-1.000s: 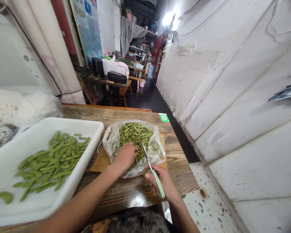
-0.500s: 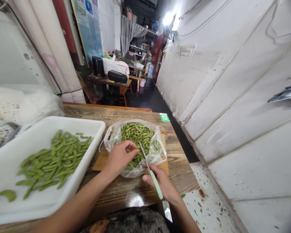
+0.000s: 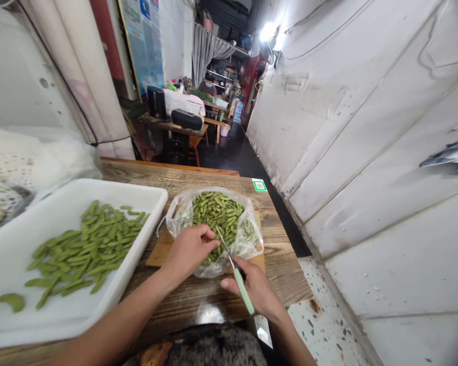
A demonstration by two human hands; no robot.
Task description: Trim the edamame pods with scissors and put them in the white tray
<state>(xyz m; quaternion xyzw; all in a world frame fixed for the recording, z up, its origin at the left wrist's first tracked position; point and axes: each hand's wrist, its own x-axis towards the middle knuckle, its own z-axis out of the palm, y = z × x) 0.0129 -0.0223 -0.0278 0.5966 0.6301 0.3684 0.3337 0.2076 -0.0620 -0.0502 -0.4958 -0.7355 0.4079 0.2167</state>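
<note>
My left hand is closed on a green bean pod at the near edge of a clear plastic bag heaped with bean pods. My right hand grips scissors with pale green handles. Their blades point up and left, with the tips close to my left fingers. The bag lies on a wooden cutting board on the wooden table.
A white plastic tray to the left holds several bean pods. White bags lie beyond it. The table's right edge drops to a speckled floor beside a white wall. A person sits at a far table in the corridor.
My left hand has lifted out of the pile with a pod and drawn back toward me. The scissors have moved left, closer to it.
</note>
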